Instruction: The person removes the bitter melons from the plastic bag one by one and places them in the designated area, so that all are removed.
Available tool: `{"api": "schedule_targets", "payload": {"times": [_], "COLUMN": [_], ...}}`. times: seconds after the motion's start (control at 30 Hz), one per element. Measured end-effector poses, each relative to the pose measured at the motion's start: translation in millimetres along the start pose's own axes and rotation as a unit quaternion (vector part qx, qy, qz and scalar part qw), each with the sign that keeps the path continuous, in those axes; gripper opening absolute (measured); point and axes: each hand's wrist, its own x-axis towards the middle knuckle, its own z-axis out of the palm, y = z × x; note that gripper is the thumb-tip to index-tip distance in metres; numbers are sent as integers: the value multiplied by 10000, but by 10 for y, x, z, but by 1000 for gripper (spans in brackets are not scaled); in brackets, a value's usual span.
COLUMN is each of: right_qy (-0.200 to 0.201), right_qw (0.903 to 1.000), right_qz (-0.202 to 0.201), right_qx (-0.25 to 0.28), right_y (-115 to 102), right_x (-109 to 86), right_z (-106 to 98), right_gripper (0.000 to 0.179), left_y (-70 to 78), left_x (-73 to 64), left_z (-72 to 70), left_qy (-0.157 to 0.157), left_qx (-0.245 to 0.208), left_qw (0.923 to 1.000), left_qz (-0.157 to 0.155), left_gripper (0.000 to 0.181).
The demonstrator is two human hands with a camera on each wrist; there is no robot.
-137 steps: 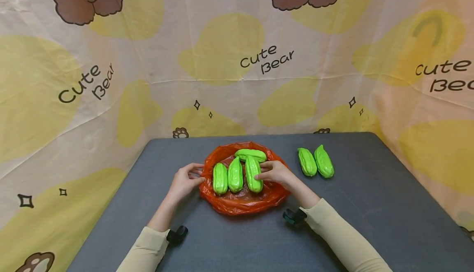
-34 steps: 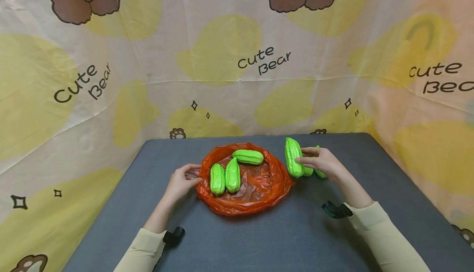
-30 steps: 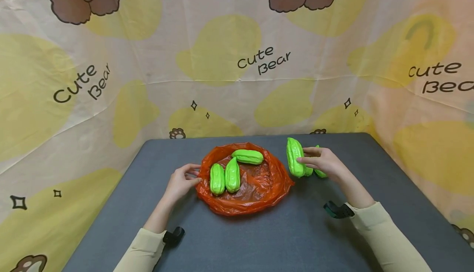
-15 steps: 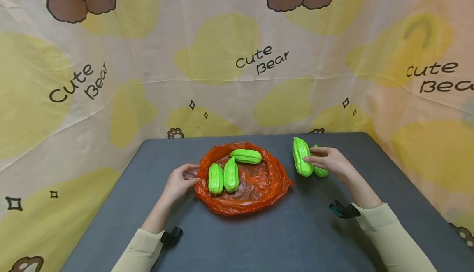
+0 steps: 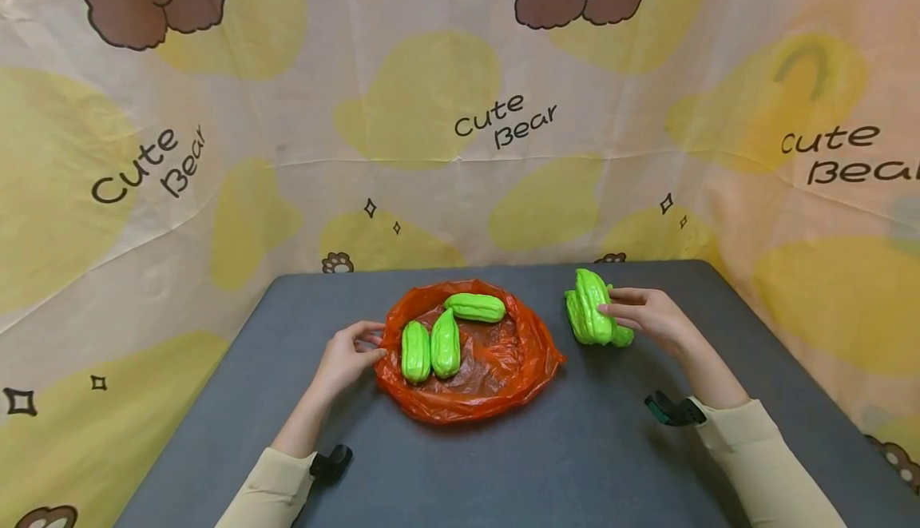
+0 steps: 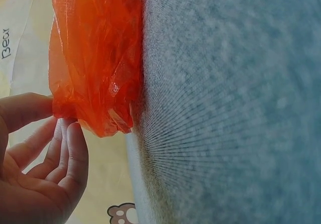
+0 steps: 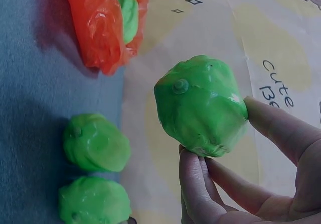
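Between thumb and fingers my right hand pinches a bright green ridged bitter melon, lifted above the table at the right. In the right wrist view, that bitter melon shows its blunt end. Two others lie side by side on the table under it: one shows to its left, the other at its lower right, both partly covered. My left hand pinches the rim of a red-orange plastic bag, opened into a round. Three bitter melons lie in the bag: two upright, one crosswise behind.
A dark grey table carries everything. Behind it hangs a cream and yellow cloth printed with bears and lettering. Black bands sit on both wrists at the sleeve cuffs.
My right hand has taken a bitter melon out of the bag and carried it right, above the two on the table. My left hand stays on the bag's left rim.
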Motion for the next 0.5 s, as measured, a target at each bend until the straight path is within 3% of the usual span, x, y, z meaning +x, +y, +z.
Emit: {"api": "schedule_targets", "payload": {"times": [0.5], "right_qy": [234], "right_qw": [9995], "right_qz": [100], "right_qx": [-175], "right_y": [95], "right_x": [-65], "right_z": [-167], "right_gripper": [77], "left_y": [-32], "left_x": [13], "left_z": [27], "left_qy": [30], "left_qx": [41], "left_qw": [9999], "left_qz": [107], "left_gripper": [38]}}
